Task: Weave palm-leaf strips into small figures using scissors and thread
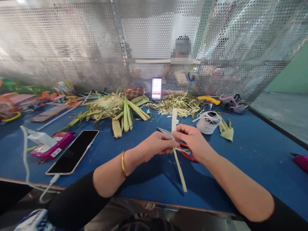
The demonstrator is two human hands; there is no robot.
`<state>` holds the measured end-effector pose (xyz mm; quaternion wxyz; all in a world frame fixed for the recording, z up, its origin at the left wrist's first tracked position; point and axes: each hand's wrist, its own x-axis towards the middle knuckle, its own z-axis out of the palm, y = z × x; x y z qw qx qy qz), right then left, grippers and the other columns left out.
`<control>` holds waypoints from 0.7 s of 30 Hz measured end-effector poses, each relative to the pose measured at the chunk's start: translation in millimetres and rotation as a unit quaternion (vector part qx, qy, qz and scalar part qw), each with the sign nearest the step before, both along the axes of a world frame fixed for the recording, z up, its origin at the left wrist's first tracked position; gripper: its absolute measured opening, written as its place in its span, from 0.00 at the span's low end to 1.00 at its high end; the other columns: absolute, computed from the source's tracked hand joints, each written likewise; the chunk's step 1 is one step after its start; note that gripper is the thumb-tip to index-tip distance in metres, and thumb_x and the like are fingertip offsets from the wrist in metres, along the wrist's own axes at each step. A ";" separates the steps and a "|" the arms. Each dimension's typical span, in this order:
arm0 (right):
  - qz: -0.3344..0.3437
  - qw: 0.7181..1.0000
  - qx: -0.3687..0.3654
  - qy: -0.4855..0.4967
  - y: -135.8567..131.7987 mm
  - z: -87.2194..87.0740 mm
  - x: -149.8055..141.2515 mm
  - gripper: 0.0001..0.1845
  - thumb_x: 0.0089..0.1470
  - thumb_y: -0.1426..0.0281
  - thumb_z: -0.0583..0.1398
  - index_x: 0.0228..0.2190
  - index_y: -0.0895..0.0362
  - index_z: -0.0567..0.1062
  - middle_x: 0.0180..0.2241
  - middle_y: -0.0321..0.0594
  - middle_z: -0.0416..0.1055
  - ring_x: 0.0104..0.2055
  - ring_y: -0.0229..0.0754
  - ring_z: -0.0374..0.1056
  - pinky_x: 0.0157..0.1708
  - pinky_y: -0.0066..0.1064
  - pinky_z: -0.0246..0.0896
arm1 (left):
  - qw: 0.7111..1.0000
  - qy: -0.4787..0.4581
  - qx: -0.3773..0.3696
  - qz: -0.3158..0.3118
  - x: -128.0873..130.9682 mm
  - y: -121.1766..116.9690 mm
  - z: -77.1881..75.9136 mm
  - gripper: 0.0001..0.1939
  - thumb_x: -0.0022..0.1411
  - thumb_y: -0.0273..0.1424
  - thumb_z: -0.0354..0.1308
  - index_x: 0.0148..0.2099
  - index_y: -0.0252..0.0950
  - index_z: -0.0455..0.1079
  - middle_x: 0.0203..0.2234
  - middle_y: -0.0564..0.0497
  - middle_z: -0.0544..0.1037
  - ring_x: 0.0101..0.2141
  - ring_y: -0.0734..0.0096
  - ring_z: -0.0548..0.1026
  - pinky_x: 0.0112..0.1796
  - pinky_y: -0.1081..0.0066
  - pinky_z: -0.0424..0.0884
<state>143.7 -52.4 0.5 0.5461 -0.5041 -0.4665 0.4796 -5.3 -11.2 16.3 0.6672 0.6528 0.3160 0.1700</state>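
Note:
My left hand and my right hand meet over the blue table, both pinched on a long pale leaf strip that runs from above the hands down towards the table's near edge. Red-handled scissors lie on the table under my right hand, their blades pointing left behind the strip. A gold bangle sits on my left wrist.
A spool of white thread stands right of the hands. A pile of green leaves and leaf shreds lie behind. A black phone and a pink case lie at left. Perforated metal screens wall the back, with a person beyond.

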 end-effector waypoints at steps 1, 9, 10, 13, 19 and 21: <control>-0.011 1.000 0.010 -0.009 0.1 0.2 -0.3 0.16 0.40 0.61 0.67 0.19 0.56 0.67 0.16 0.28 0.61 0.18 0.31 0.55 0.19 0.25 0.52 | 1.000 -0.004 -0.006 0.001 0.3 -0.5 -0.5 0.18 0.47 0.40 0.64 0.16 0.34 0.65 0.11 0.57 0.62 0.15 0.82 0.54 0.18 0.75 0.46; -0.063 0.995 0.044 -0.057 -0.4 1.4 -2.5 0.14 0.42 0.63 0.64 0.18 0.56 0.66 0.18 0.29 0.59 0.22 0.33 0.53 0.23 0.27 0.48 | 1.000 -0.012 -0.024 -0.017 -0.5 -2.7 0.7 0.15 0.48 0.36 0.64 0.17 0.34 0.67 0.10 0.58 0.61 0.14 0.84 0.53 0.17 0.75 0.46; -0.068 0.995 0.043 -0.057 -0.5 1.1 -2.7 0.14 0.42 0.63 0.64 0.18 0.56 0.66 0.18 0.29 0.59 0.22 0.33 0.53 0.23 0.27 0.48 | 0.999 -0.010 -0.024 -0.021 -0.8 -2.8 1.0 0.13 0.48 0.35 0.63 0.18 0.33 0.69 0.10 0.58 0.61 0.14 0.84 0.53 0.18 0.75 0.46; -0.075 0.995 0.040 -0.056 -0.1 -1.0 -3.1 0.14 0.43 0.62 0.63 0.18 0.56 0.66 0.18 0.28 0.59 0.22 0.32 0.52 0.22 0.27 0.48 | 0.999 -0.002 -0.019 -0.031 -1.6 -2.9 1.4 0.11 0.49 0.35 0.63 0.22 0.32 0.73 0.11 0.58 0.62 0.15 0.83 0.54 0.18 0.76 0.47; -0.044 0.996 0.007 -0.072 2.3 -0.4 2.1 0.17 0.44 0.56 0.63 0.21 0.56 0.68 0.20 0.31 0.63 0.23 0.34 0.58 0.24 0.27 0.53 | 1.000 0.000 -0.022 -0.018 -2.3 0.7 1.0 0.13 0.50 0.38 0.64 0.23 0.32 0.72 0.13 0.57 0.66 0.15 0.84 0.56 0.18 0.77 0.48; 0.025 0.997 -0.024 -0.071 1.7 4.7 5.4 0.20 0.46 0.51 0.61 0.24 0.56 0.69 0.22 0.33 0.67 0.25 0.36 0.63 0.25 0.28 0.57 | 0.999 -0.013 -0.029 0.010 -3.6 3.8 2.2 0.16 0.51 0.41 0.63 0.24 0.32 0.71 0.14 0.56 0.66 0.15 0.84 0.56 0.17 0.77 0.47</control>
